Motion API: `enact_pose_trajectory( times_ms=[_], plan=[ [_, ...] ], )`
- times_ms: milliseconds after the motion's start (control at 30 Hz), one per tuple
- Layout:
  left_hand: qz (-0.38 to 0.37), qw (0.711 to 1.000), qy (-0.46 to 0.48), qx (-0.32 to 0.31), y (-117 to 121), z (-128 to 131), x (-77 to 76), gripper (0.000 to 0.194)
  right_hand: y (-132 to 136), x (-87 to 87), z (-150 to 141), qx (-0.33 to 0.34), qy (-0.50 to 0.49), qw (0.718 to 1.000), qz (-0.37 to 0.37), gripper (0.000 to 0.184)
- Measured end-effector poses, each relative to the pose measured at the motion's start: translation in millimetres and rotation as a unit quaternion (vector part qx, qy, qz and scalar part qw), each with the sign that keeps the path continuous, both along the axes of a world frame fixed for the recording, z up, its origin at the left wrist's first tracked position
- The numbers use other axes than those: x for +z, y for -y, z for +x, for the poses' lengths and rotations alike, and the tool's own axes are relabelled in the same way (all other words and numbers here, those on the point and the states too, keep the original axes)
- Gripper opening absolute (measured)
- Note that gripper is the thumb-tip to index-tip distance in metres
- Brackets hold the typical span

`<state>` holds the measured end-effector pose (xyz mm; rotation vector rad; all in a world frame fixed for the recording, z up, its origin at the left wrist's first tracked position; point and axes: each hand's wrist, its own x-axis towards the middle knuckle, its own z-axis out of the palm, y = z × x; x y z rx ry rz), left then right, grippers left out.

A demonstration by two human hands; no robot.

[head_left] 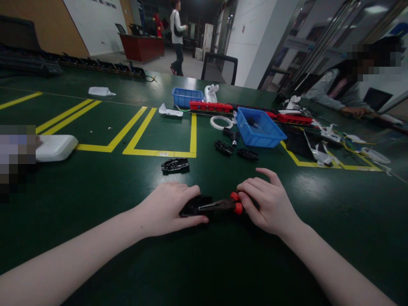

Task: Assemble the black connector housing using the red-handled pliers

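My left hand (168, 208) is curled around a small black plastic part (193, 205) and holds it down on the green table (95, 191). My right hand (267, 202) grips the red handles of a pair of pliers (223, 205), index finger stretched forward. The pliers' jaws point left into the black part. More black parts lie ahead: one (175, 165) just beyond my left hand, two others (224, 147) (247, 154) near a blue bin.
A blue bin (264, 131) with a dark item, a second blue bin (185, 97), red strips (211, 106) and a white ring (221, 122) sit further back. A white tray (55, 147) lies left. A seated person's hand (353, 111) rests far right; someone walks behind.
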<state>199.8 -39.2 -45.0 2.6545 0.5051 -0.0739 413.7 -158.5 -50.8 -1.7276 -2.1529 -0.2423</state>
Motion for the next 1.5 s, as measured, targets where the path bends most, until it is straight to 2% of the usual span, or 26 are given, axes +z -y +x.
enact_pose_trajectory(
  times_ms=[833,1167,1500],
  plan=[
    [0.001,1.0,-0.004,-0.005,-1,0,-0.5,0.039,-2,2.1,6,0.013,0.018,1.0,-0.018,0.026],
    [-0.005,1.0,0.004,-0.001,-1,-1,-2.9,0.038,-1,-4.5,12,0.002,-0.006,1.0,-0.027,0.02],
    [0.013,1.0,0.028,-0.005,-1,-1,-6.8,0.029,0,-5.2,20,-0.003,-0.019,0.998,0.059,0.013]
  ],
)
